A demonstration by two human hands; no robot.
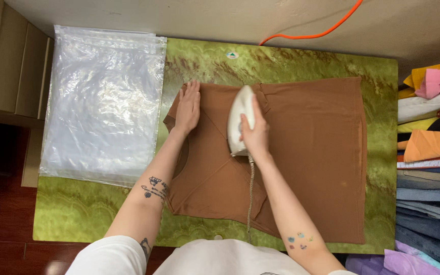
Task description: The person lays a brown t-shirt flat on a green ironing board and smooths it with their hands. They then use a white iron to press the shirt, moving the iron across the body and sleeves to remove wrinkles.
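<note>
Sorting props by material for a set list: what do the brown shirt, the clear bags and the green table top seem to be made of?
Brown T-shirt: soft matte knit, probably cotton; it lies limp with gentle creases. Clear bags: thin glossy plastic film, wrinkled and see-through. Green table top: smooth, marble-patterned, likely laminate or vinyl, with a slight sheen.

clear plastic bags (pixel 103 102) stacked left on table; small round sticker (pixel 232 55) far edge

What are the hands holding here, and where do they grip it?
The right hand holds a white iron by its top handle, pressed on the brown shirt. The left hand holds nothing; it lies flat on the shirt's sleeve.
</note>
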